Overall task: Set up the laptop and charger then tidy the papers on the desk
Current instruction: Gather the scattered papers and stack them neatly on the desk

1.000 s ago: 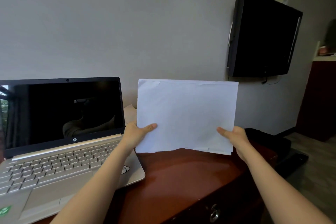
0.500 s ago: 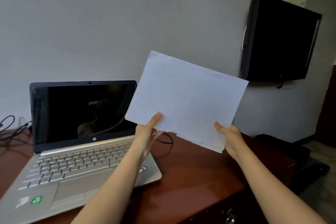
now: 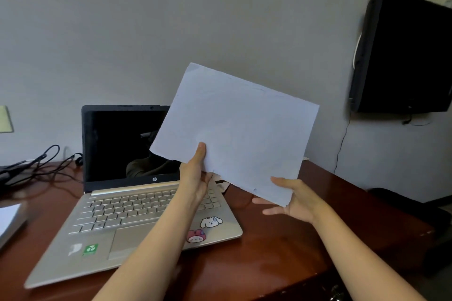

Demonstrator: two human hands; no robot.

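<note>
Two hands hold the papers [image 3: 234, 129] tilted in the air, above the right side of the laptop [image 3: 137, 212] and the desk [image 3: 269, 252]. The left hand [image 3: 195, 178] pinches the near-left edge with its thumb on the face, and the right hand [image 3: 293, 203] cradles the near-right corner, thumb on top, fingers straight and spread under the edge. Looks like a few thin white matte sheets, light and floppy with a ragged near edge, so they may fan or slip; better to grip both side edges and tap them square on the glossy wood.

The reddish desk [image 3: 281, 254] bears an open laptop [image 3: 146, 212], black cables [image 3: 46, 168], a white-topped stack [image 3: 8, 219].
</note>
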